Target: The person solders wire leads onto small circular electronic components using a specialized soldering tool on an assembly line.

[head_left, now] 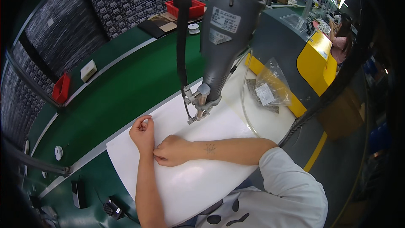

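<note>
My left hand (143, 134) is raised over the white board (190, 185), its fingers curled in toward the palm and nothing visible in them. Against its wrist lies my right hand (173, 151), also closed, back of the hand upward. Its curled fingers hide whatever may be inside. Just beyond both hands hangs a dark grey machine head (215, 63), ending in a metal nozzle and clamp (202, 103). Neither hand touches it. The white board lies across the work surface in front of me and under my forearms.
A green conveyor belt (97, 101) curves past on the left. Red bins (62, 88) and a white spool (193, 28) stand along it. To the right are a plastic bag (270, 82), a grey-and-yellow machine (314, 61) and a black hose (312, 112). Black adapters (113, 209) lie lower left.
</note>
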Demonstrator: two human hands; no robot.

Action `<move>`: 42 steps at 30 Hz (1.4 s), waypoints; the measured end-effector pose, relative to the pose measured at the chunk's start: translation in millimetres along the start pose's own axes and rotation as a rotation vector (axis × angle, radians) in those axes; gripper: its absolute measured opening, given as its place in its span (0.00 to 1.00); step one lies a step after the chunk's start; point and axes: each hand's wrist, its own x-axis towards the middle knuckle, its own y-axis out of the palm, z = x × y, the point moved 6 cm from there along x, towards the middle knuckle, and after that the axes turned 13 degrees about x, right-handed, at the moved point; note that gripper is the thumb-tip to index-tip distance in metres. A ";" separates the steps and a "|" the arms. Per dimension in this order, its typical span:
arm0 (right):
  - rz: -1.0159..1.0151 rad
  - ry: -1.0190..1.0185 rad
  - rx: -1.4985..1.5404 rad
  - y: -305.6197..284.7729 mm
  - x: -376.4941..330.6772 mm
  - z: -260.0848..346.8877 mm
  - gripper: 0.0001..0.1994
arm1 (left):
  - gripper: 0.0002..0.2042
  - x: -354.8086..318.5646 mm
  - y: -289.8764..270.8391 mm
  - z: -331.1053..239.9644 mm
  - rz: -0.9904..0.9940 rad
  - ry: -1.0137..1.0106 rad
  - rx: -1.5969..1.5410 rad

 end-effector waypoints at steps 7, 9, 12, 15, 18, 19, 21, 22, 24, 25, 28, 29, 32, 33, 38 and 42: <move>-0.057 -0.042 -0.033 -2.3 -2.1 1.1 0.11 | 0.03 -0.4 1.4 0.1 -0.018 -0.016 -0.028; -0.015 0.003 -0.024 0.0 -1.3 0.2 0.13 | 0.03 -1.2 0.3 -0.8 -0.025 -0.017 -0.033; -0.007 0.024 -0.038 -1.7 -3.7 -0.9 0.13 | 0.03 -1.3 3.6 -1.3 -0.026 -0.019 -0.046; 0.008 0.019 -0.019 4.5 -1.3 0.4 0.12 | 0.04 -3.6 -3.5 3.8 -0.034 -0.028 -0.023; 0.024 0.024 0.006 10.3 1.1 1.5 0.11 | 0.05 -5.5 -9.0 4.1 -0.047 -0.025 0.007; 0.035 0.008 0.024 11.6 1.7 3.7 0.11 | 0.06 -6.2 -10.7 2.8 -0.057 -0.021 0.030; 0.049 0.067 -0.027 6.6 -1.9 -0.2 0.11 | 0.06 -5.1 -7.2 -1.5 -0.059 -0.010 0.044; 0.062 0.050 -0.001 6.6 -2.9 0.4 0.11 | 0.06 -5.6 -5.2 -6.1 -0.044 0.007 0.045; -0.057 -0.014 -0.013 4.4 -2.7 0.1 0.10 | 0.06 -7.2 -6.4 -7.3 -0.034 -0.032 0.013; -0.049 -0.030 0.013 4.1 -2.3 1.5 0.10 | 0.06 -8.0 -6.7 -7.6 -0.051 -0.043 0.037; 0.043 0.064 0.020 3.4 1.4 -0.5 0.11 | 0.06 -6.8 -4.4 -9.3 -0.047 -0.021 -0.016; 0.010 0.048 0.006 1.2 0.7 1.0 0.10 | 0.06 -7.2 -3.2 -10.1 -0.038 -0.023 -0.020; -0.036 0.006 0.004 -1.5 1.9 3.7 0.10 | 0.06 -6.1 -4.2 -10.6 -0.023 -0.042 -0.028; -0.024 0.018 -0.007 0.5 1.7 3.6 0.10 | 0.06 -7.1 -5.0 -9.4 -0.015 -0.049 -0.044; -0.003 0.040 -0.029 1.1 2.2 2.2 0.11 | 0.07 -6.0 -4.3 -6.5 -0.010 -0.080 -0.043; -0.009 0.025 -0.027 1.3 3.6 4.7 0.11 | 0.07 -7.0 -5.9 -5.0 0.015 -0.096 -0.036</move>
